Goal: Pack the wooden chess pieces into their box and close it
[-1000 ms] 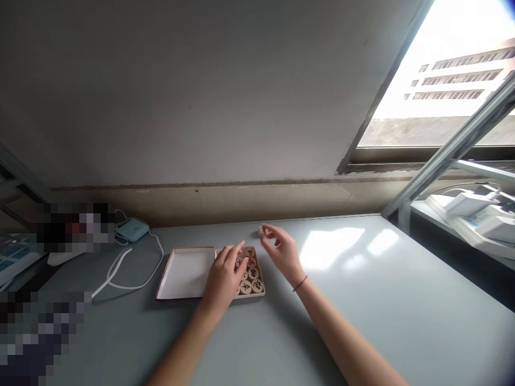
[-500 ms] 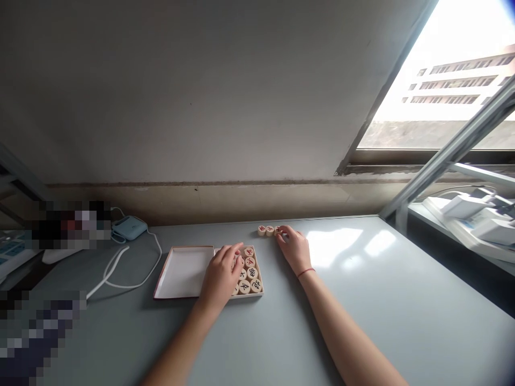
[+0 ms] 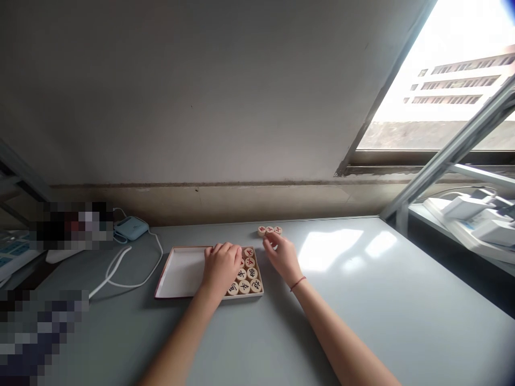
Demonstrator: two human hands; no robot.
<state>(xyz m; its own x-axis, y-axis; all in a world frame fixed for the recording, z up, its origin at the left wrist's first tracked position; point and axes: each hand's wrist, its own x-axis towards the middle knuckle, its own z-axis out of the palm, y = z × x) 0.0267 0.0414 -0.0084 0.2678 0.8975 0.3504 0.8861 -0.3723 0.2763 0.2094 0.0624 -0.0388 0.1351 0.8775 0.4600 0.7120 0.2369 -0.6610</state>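
Note:
A shallow box [image 3: 263, 279] of round wooden Chinese chess pieces lies on the desk, some marked in red and some in black. My left hand [image 3: 222, 268] rests over its left part, fingers bent down and together, hiding the pieces under it; what the fingertips grip cannot be seen. Behind the box stands a short row of three red-marked Chinese chess pieces [image 3: 270, 230]. My right hand [image 3: 282, 257] hovers just in front of that row, fingers curved with thumb and forefinger apart, and no piece shows in it.
The open box lid [image 3: 183, 271] lies against the box's left side. Further left are a light-blue device [image 3: 131, 229] and a white cable [image 3: 132, 287] on the grey desk [image 3: 382, 316]. A wall closes off the back; a metal frame [image 3: 438, 166] stands at the right.
My right hand has let go of the row's right-end piece and drawn back towards the left and nearer me. My left hand has shifted slightly left over the box, its fingers curling in.

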